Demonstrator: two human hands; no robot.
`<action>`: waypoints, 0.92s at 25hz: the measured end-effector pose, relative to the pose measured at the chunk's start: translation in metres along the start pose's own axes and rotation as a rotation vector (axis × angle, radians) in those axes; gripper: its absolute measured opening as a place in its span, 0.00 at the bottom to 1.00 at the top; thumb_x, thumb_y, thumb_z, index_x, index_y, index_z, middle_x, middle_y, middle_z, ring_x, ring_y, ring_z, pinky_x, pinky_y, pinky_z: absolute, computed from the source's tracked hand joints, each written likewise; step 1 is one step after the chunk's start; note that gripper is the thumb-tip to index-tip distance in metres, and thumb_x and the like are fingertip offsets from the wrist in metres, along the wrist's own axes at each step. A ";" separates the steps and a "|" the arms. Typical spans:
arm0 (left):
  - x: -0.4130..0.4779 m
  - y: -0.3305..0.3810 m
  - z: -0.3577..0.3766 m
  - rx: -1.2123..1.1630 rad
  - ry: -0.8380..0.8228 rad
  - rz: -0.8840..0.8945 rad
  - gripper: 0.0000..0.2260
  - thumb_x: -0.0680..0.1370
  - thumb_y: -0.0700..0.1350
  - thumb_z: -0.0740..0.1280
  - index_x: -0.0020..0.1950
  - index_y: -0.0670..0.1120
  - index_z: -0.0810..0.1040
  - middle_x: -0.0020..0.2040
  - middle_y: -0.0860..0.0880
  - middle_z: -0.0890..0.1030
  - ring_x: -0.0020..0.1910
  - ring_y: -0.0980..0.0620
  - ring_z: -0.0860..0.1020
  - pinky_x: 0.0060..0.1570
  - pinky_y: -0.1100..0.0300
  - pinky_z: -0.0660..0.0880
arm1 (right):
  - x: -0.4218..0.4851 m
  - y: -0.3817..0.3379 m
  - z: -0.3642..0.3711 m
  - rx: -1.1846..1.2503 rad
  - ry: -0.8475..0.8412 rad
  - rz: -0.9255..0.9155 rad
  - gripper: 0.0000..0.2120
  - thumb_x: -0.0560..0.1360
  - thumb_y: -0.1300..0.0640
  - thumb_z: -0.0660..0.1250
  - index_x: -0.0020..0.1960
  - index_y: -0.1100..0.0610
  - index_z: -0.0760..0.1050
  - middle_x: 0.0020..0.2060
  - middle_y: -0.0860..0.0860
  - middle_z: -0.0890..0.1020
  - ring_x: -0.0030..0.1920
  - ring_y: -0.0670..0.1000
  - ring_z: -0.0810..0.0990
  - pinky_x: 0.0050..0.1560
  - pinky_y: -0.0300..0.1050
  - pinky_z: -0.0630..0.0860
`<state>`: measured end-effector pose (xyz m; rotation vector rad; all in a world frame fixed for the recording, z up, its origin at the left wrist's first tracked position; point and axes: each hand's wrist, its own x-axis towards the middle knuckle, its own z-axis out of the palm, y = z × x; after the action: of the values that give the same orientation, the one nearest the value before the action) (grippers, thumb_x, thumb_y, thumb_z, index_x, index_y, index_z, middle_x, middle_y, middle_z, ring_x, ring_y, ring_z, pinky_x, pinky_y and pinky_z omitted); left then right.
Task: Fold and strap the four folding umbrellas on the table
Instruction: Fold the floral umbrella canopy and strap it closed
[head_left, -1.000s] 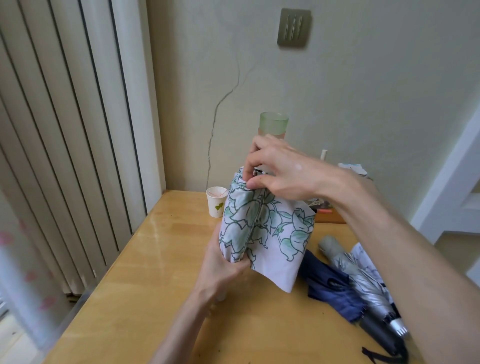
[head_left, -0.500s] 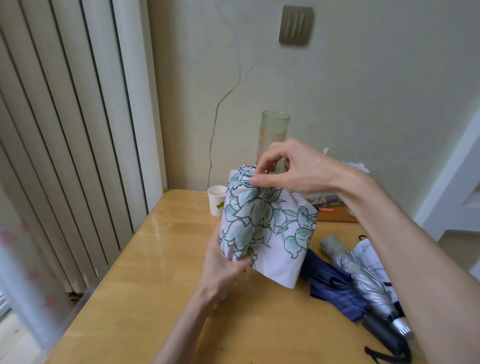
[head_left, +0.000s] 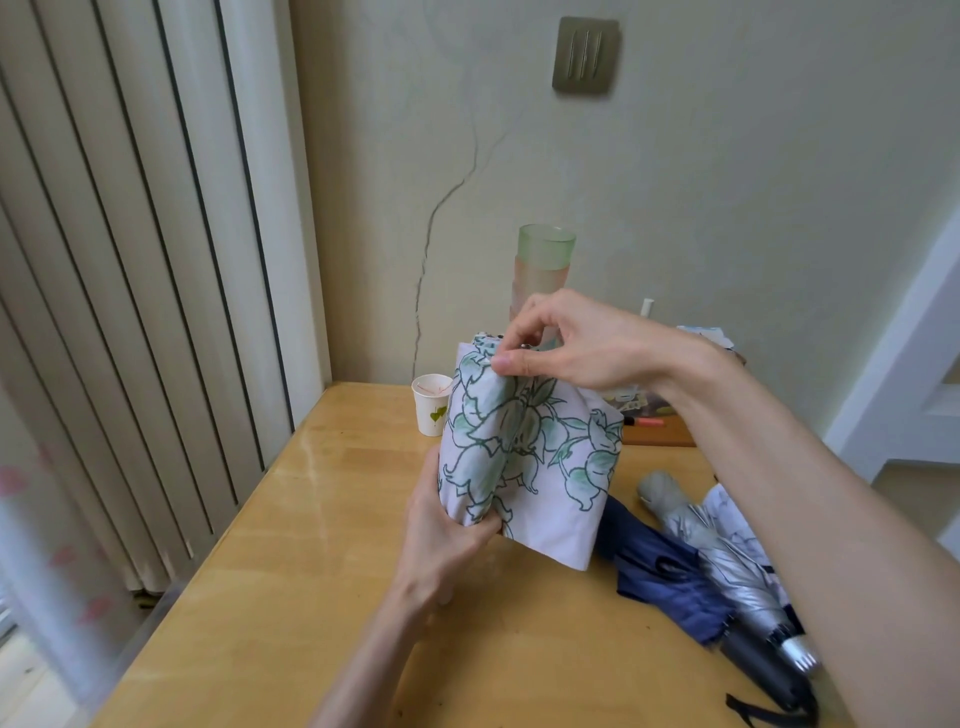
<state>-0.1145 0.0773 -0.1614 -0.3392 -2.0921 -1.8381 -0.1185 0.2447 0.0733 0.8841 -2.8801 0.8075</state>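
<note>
Floral umbrella (head_left: 519, 457) stood upright mid-frame over the table (head_left: 311, 519). Left hand (head_left: 441, 540) gripped its lower end, likely to steady it, while right hand (head_left: 587, 343) pinched a top pleat, probably tidying folds. Navy umbrella (head_left: 660, 577) and silver umbrella (head_left: 722, 556) lay lower right.

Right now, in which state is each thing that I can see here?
White folding umbrella with green flower print: upright, half folded, one flap loose.
Left hand: grips its lower end.
Right hand: pinches its top fabric.
Navy blue fabric umbrella: lying, canopy loose.
Silver-grey umbrella: lying flat.
White paper cup: upright.
</note>
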 end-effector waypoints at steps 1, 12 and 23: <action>0.000 0.000 0.000 0.006 0.000 0.005 0.38 0.68 0.33 0.78 0.74 0.55 0.71 0.62 0.56 0.83 0.60 0.50 0.83 0.55 0.37 0.83 | -0.001 -0.001 0.001 0.025 -0.020 0.001 0.08 0.81 0.52 0.72 0.43 0.45 0.84 0.42 0.42 0.80 0.39 0.30 0.76 0.44 0.24 0.70; -0.002 0.000 0.003 0.044 0.056 0.016 0.38 0.66 0.42 0.78 0.74 0.53 0.71 0.63 0.56 0.83 0.63 0.53 0.82 0.61 0.44 0.81 | 0.003 0.001 0.007 -0.283 0.113 0.003 0.06 0.80 0.46 0.73 0.52 0.45 0.86 0.53 0.45 0.75 0.62 0.50 0.69 0.71 0.55 0.65; -0.003 0.000 0.006 0.028 0.053 0.041 0.39 0.66 0.45 0.79 0.76 0.53 0.70 0.64 0.57 0.83 0.63 0.54 0.82 0.62 0.44 0.81 | 0.003 0.003 0.008 -0.246 0.093 -0.011 0.08 0.73 0.43 0.79 0.45 0.47 0.85 0.51 0.44 0.75 0.59 0.47 0.71 0.63 0.50 0.69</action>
<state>-0.1125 0.0830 -0.1631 -0.3196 -2.0580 -1.7738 -0.1221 0.2412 0.0650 0.8107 -2.8102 0.4646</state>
